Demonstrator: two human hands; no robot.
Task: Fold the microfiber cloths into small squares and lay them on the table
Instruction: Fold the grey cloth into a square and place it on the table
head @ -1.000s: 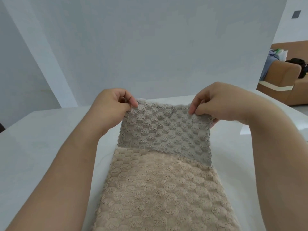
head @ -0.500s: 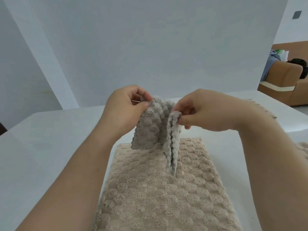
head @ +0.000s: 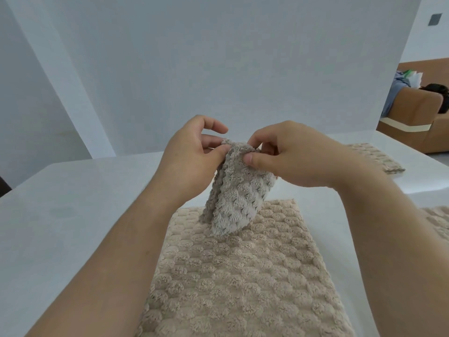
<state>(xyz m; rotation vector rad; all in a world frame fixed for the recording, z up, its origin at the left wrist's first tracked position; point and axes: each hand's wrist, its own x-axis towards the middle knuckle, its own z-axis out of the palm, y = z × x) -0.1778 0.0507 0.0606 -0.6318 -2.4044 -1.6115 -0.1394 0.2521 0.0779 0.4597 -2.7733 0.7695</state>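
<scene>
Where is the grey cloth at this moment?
In the head view, centre: the grey cloth hangs folded between the left hand and right hand, over the beige cloth.

Plain pale grey-white wall [head: 218, 57] fills most of the bkgd, w/ a slanted white panel [head: 56, 81] at 10 o'clock. Small dark wall plate [head: 435, 19] at 1 o'clock. At 3 o'clock, a tan sofa [head: 418, 117] w/ cream trim; blue fabric [head: 394, 93], white & green items and a black object [head: 437, 90] on it. Even, soft light.

Head-worn view, forward-down, close over table [head: 73, 203]
</scene>
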